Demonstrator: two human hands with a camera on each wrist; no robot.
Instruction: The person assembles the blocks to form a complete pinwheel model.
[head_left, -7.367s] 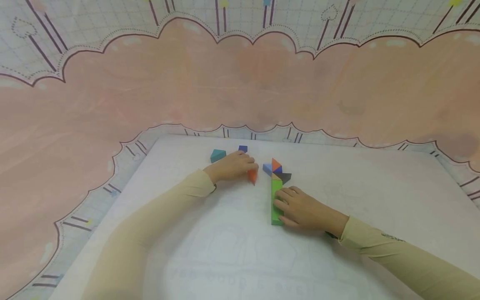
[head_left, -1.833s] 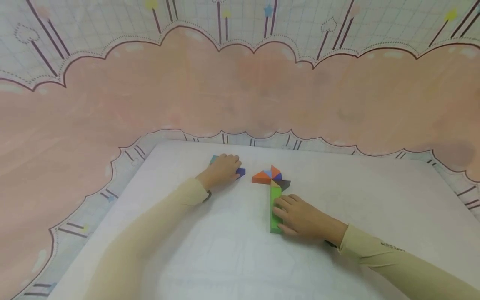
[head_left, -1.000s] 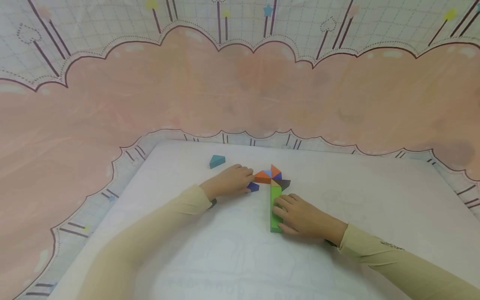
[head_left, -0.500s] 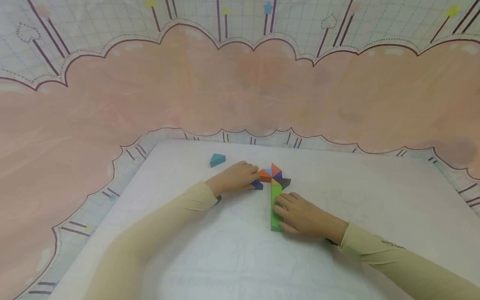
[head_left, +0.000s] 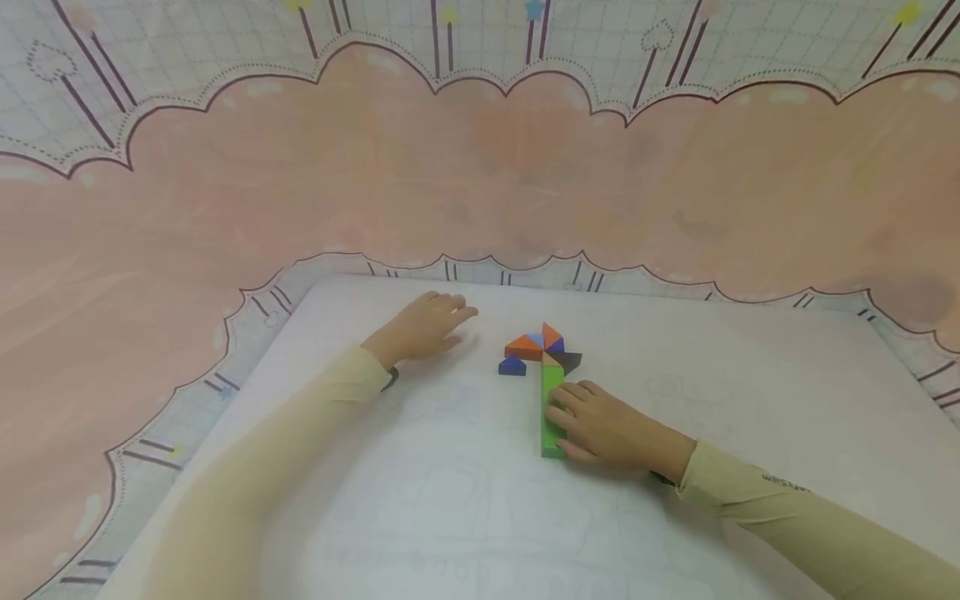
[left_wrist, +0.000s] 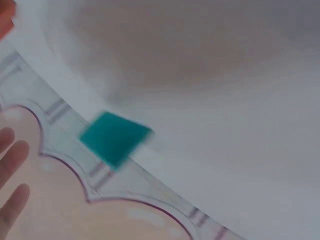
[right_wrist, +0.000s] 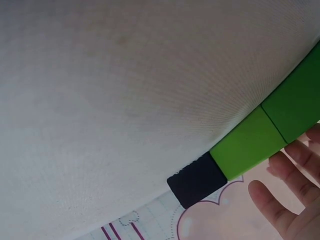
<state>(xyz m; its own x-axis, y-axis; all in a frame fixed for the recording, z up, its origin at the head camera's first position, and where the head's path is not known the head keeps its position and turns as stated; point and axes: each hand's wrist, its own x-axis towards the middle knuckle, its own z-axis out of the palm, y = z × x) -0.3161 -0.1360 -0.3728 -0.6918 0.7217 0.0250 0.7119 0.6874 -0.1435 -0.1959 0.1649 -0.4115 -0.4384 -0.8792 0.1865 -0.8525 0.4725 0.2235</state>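
My left hand (head_left: 423, 325), fingers spread, is over the far left of the table and holds nothing. It hides the teal block in the head view; the left wrist view shows that teal block (left_wrist: 116, 141), blurred, apart from the fingertips (left_wrist: 20, 152). My right hand (head_left: 607, 421) rests its fingers on the green blocks (head_left: 551, 417), which lie end to end. Beyond them is a pinwheel-like cluster: an orange block (head_left: 523, 347), another orange block (head_left: 552, 335), light blue, blue and tan pieces, and a black block (head_left: 567, 362). A dark blue block (head_left: 512, 366) lies just left, separate.
The blocks lie on a white table (head_left: 420, 500). A patterned cloth with peach cloud shapes (head_left: 480, 175) rises behind the table's far edge and runs down its left side.
My left hand brought the dark blue block right, beside the cluster, let go, and moved back left over the teal block. Earlier, the orange block joined the cluster's left side. My right hand has stayed.
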